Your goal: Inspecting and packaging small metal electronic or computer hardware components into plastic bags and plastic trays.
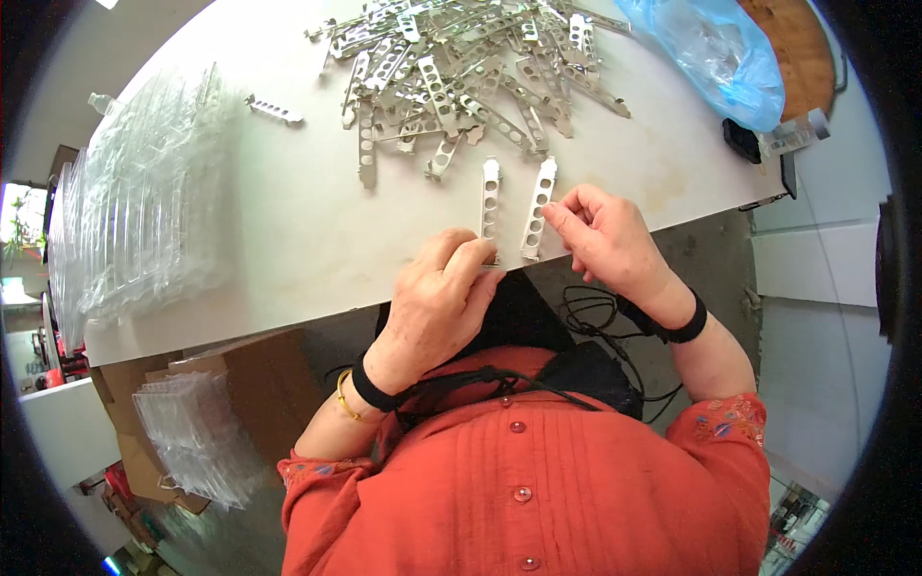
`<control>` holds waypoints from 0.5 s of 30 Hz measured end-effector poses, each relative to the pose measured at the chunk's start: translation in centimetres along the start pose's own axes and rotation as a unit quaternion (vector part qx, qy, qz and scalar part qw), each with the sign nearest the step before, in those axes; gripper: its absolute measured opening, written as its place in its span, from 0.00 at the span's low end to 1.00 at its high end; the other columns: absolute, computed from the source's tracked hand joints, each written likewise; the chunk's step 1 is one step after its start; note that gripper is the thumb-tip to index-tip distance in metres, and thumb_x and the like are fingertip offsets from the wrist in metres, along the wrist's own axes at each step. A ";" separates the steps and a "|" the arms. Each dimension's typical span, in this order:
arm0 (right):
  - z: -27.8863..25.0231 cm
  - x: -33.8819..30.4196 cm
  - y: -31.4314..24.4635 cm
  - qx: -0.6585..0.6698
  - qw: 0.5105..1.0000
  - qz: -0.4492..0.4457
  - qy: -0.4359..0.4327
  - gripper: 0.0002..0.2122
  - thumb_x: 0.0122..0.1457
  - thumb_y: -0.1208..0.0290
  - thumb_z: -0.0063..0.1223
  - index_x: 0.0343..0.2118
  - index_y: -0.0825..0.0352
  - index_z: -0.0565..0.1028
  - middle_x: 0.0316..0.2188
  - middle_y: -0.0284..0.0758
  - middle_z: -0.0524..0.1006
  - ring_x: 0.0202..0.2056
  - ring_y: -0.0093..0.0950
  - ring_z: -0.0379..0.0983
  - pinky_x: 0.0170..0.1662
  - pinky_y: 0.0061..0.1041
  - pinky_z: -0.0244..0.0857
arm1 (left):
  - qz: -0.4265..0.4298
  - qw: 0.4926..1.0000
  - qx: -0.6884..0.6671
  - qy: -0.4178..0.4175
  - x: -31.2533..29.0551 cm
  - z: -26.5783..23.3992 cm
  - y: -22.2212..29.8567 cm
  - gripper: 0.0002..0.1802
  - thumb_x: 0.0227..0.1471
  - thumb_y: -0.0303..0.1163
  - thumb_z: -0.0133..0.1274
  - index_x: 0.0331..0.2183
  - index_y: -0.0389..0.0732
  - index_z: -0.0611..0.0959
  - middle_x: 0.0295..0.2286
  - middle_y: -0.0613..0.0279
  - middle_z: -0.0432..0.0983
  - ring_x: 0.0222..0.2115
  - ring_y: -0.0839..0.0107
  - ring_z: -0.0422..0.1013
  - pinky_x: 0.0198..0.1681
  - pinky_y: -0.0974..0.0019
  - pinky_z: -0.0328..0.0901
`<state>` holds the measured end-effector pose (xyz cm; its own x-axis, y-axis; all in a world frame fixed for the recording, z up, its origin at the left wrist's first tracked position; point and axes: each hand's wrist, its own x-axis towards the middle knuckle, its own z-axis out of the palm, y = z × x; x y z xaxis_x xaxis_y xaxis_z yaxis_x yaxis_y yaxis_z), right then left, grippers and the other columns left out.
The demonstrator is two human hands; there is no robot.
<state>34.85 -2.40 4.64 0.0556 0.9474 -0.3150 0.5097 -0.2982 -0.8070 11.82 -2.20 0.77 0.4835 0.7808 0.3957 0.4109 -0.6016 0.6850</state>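
Two slim metal slot brackets with rows of round holes lie nearly parallel near the table's front edge. My left hand is closed at the near end of the left bracket, and its fingers hide that end. My right hand pinches the right-hand edge of the right bracket, thumb and forefinger together at about mid-length. Beyond them is a tangled pile of similar metal brackets. One loose bracket lies apart, left of the pile.
Stacked clear plastic trays fill the white table's left side. A blue plastic bag and a clear bottle are at the far right. Below the edge are a cardboard box, more clear plastic and black cables.
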 end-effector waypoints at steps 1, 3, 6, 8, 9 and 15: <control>0.0 0.2 -0.1 0.006 1.000 0.011 -0.008 0.15 0.64 0.61 0.55 0.30 0.72 0.75 0.14 0.33 0.74 0.14 0.20 0.72 0.17 0.22 0.64 | -0.010 1.000 -0.007 -0.001 0.0 0.1 0.0 0.15 0.45 0.22 0.63 0.37 0.37 0.79 0.35 0.52 0.75 0.32 0.55 0.74 0.33 0.59 0.70; 0.1 0.6 -0.4 0.017 0.999 0.034 -0.022 0.16 0.63 0.60 0.55 0.30 0.72 0.75 0.15 0.32 0.74 0.15 0.20 0.73 0.16 0.21 0.65 | -0.008 1.000 -0.004 -0.003 0.0 0.2 -0.1 0.15 0.45 0.22 0.63 0.37 0.37 0.79 0.35 0.52 0.75 0.31 0.55 0.74 0.32 0.59 0.69; 0.2 1.0 -0.9 0.029 0.997 0.061 -0.035 0.16 0.63 0.60 0.55 0.30 0.72 0.75 0.17 0.32 0.75 0.15 0.19 0.72 0.15 0.20 0.65 | 0.017 1.000 0.020 -0.004 0.2 0.2 -0.1 0.13 0.46 0.22 0.62 0.36 0.37 0.78 0.34 0.52 0.74 0.30 0.54 0.73 0.32 0.59 0.69; 0.1 1.5 -1.0 0.033 0.995 0.085 -0.047 0.16 0.62 0.60 0.55 0.30 0.72 0.75 0.18 0.32 0.75 0.15 0.19 0.72 0.15 0.20 0.65 | 0.018 1.000 0.022 -0.002 0.2 0.4 -0.3 0.11 0.47 0.22 0.60 0.36 0.37 0.78 0.33 0.52 0.74 0.30 0.54 0.73 0.33 0.58 0.69; 0.1 1.6 -1.0 0.035 0.993 0.097 -0.053 0.16 0.62 0.61 0.55 0.30 0.72 0.75 0.18 0.32 0.75 0.15 0.19 0.72 0.15 0.20 0.65 | 0.023 0.999 0.022 0.002 0.2 0.5 -0.5 0.11 0.47 0.21 0.60 0.35 0.37 0.78 0.33 0.52 0.74 0.30 0.53 0.73 0.33 0.58 0.69; -0.3 1.8 -0.4 0.060 0.991 0.090 -0.083 0.13 0.61 0.63 0.55 0.28 0.68 0.73 0.20 0.31 0.76 0.15 0.18 0.70 0.15 0.18 0.64 | 0.027 1.000 0.011 0.004 0.2 0.3 -0.7 0.08 0.49 0.19 0.57 0.34 0.36 0.78 0.32 0.52 0.74 0.30 0.53 0.73 0.33 0.58 0.69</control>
<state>34.99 -0.54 4.57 -0.0113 0.8486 -0.5290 0.3990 -0.4812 -0.7805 11.87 -1.73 0.19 0.5000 0.7478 0.4369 0.4003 -0.6468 0.6491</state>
